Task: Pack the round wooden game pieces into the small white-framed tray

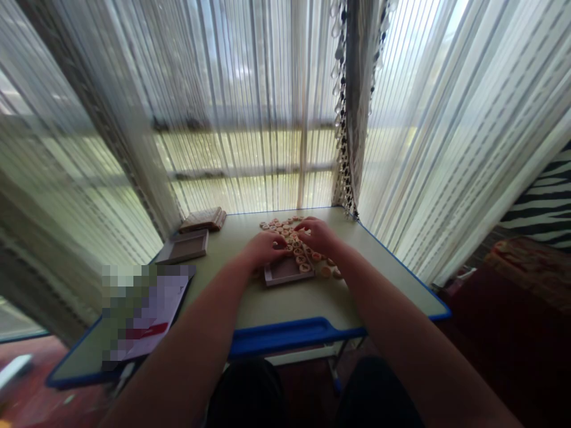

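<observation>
Round wooden Chinese chess pieces are heaped and scattered in the middle of the table. A shallow open box stands at the near side of the heap, with several pieces in its right part. My left hand bends over the box's left far side, thumb and fingers closed about a Chinese chess piece. Above the right side of the heap, my right hand is curved, its thumb and forefinger apart, close to the pieces. Its palm side is hidden.
The pale table has a blue edge. At its left lie a folding board, a second shallow tray and a flat dark-edged item, partly pixelated. Sheer curtains hang behind. A red-covered seat stands at right.
</observation>
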The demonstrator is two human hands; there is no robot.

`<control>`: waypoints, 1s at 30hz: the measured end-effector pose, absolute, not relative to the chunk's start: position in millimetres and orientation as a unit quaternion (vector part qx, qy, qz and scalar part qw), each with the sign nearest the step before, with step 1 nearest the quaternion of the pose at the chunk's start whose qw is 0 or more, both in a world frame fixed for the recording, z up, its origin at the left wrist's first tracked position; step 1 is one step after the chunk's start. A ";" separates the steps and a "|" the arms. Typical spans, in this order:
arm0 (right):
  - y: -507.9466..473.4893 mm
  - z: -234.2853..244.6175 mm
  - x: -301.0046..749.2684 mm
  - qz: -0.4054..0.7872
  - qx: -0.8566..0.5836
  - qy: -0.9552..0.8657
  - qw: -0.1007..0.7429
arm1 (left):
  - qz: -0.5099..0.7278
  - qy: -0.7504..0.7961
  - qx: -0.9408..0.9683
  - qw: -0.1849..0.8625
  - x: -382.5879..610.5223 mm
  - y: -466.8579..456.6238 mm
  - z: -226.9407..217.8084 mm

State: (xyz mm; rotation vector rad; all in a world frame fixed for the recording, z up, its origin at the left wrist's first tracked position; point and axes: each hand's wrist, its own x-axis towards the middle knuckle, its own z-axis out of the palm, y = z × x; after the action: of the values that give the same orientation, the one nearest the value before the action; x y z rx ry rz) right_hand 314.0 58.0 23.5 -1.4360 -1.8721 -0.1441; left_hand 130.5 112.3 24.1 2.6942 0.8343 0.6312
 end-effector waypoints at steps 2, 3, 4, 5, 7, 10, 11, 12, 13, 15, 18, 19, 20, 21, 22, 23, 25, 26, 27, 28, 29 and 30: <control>57.8 23.7 313.9 -0.054 -0.565 -0.732 0.377 | 0.213 0.280 0.928 0.127 130.1 112.8 23.8; 57.7 23.9 313.8 -0.052 -0.567 -0.731 0.376 | 0.210 0.276 0.929 0.128 129.9 113.2 23.6; 57.6 24.0 313.6 -0.049 -0.568 -0.732 0.373 | 0.208 0.274 0.930 0.127 129.7 113.8 23.4; 57.5 24.1 313.3 -0.047 -0.568 -0.733 0.371 | 0.206 0.273 0.931 0.126 129.5 114.4 23.0; 57.3 24.4 312.8 -0.048 -0.567 -0.735 0.369 | 0.204 0.277 0.932 0.119 129.5 115.3 22.3; 57.3 24.8 312.5 -0.050 -0.567 -0.736 0.367 | 0.206 0.285 0.929 0.116 130.0 115.1 20.8; 57.4 24.7 312.6 -0.050 -0.567 -0.736 0.366 | 0.207 0.291 0.927 0.117 130.4 114.4 20.3; 57.6 24.5 312.8 -0.050 -0.566 -0.737 0.366 | 0.209 0.299 0.924 0.118 130.9 113.5 19.9; 57.8 24.3 312.9 -0.050 -0.566 -0.737 0.366 | 0.210 0.308 0.921 0.116 131.4 112.4 19.5; 58.3 23.6 313.4 -0.050 -0.569 -0.735 0.365 | 0.210 0.328 0.915 0.106 132.5 109.9 19.0; 58.8 23.2 313.9 -0.048 -0.576 -0.733 0.358 | 0.197 0.345 0.914 0.086 134.0 106.9 19.0; 58.8 23.3 314.0 -0.049 -0.577 -0.734 0.355 | 0.193 0.347 0.914 0.081 134.5 106.4 19.1; 58.7 23.5 314.0 -0.049 -0.578 -0.734 0.353 | 0.189 0.349 0.914 0.078 134.9 106.0 19.2; 58.6 23.7 314.0 -0.050 -0.578 -0.735 0.351 | 0.187 0.351 0.914 0.075 135.4 105.9 19.1; 58.5 23.9 314.0 -0.051 -0.578 -0.735 0.351 | 0.185 0.352 0.915 0.072 135.9 105.9 19.0; 58.4 24.0 313.9 -0.052 -0.578 -0.735 0.351 | 0.185 0.351 0.915 0.070 136.4 106.1 18.8; 58.2 24.2 313.5 -0.053 -0.577 -0.735 0.351 | 0.185 0.347 0.917 0.065 137.1 106.6 18.3; 58.1 24.3 313.4 -0.053 -0.577 -0.736 0.350 | 0.186 0.344 0.918 0.062 137.3 106.9 17.9; 57.9 24.4 313.3 -0.053 -0.578 -0.737 0.347 | 0.187 0.341 0.919 0.060 137.4 107.1 17.7; 57.7 24.6 313.2 -0.053 -0.579 -0.737 0.343 | 0.187 0.339 0.920 0.058 137.4 107.3 17.5; 57.5 24.8 313.2 -0.052 -0.582 -0.737 0.340 | 0.187 0.339 0.920 0.056 137.2 107.4 17.5; 57.3 25.0 313.2 -0.052 -0.584 -0.736 0.338 | 0.187 0.338 0.921 0.056 137.0 107.5 17.5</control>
State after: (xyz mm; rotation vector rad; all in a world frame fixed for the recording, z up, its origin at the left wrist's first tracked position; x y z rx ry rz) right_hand 313.2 57.3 25.0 -1.5216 -1.9188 -0.1348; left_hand 137.0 107.5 17.5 2.7942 1.0257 0.5669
